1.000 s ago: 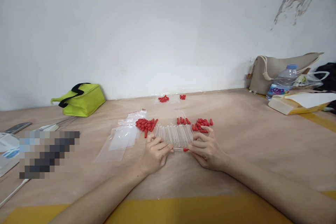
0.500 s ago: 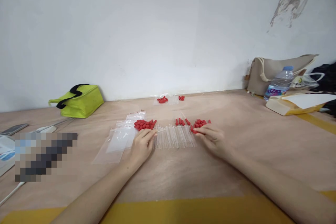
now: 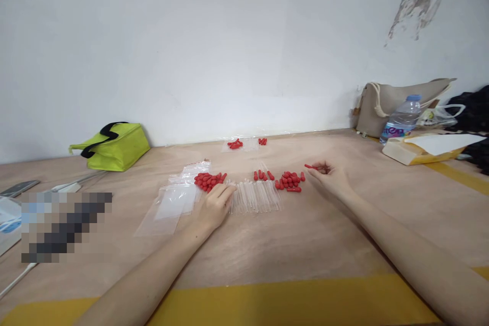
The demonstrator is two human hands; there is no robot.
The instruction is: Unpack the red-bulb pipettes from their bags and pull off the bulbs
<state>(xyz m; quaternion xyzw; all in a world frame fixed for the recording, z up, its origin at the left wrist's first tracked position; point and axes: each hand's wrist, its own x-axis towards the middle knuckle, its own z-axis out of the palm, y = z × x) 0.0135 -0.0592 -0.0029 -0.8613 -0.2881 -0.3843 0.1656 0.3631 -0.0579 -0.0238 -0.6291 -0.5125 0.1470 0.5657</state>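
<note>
Slim clear tubes (image 3: 255,197) lie side by side in a row on the table. At the left end of this row, my left hand (image 3: 218,205) is closed, its fingertips pinched on what looks like a clear tube, mostly hidden by the fingers. My right hand (image 3: 327,175) pinches a red rubber bulb (image 3: 311,166), raised to the right of the row. Near it lies a pile of red bulbs (image 3: 291,180), with one single bulb (image 3: 294,190) in front. Several tubes fitted with red bulbs (image 3: 263,175) lie behind the row. Another red pile (image 3: 208,181) sits beyond my left hand.
Clear zip bags (image 3: 168,209) overlap left of my left hand. By the wall are more red bulbs (image 3: 235,144) on clear plastic. A lime-green bag (image 3: 122,147) stands at left; a water bottle (image 3: 401,119), beige bag (image 3: 372,112) and yellow-white packet (image 3: 410,152) are at right.
My right hand has moved right and back from the red pile and now holds a bulb. One bulb lies exposed in front of the pile. My left hand has shifted slightly right.
</note>
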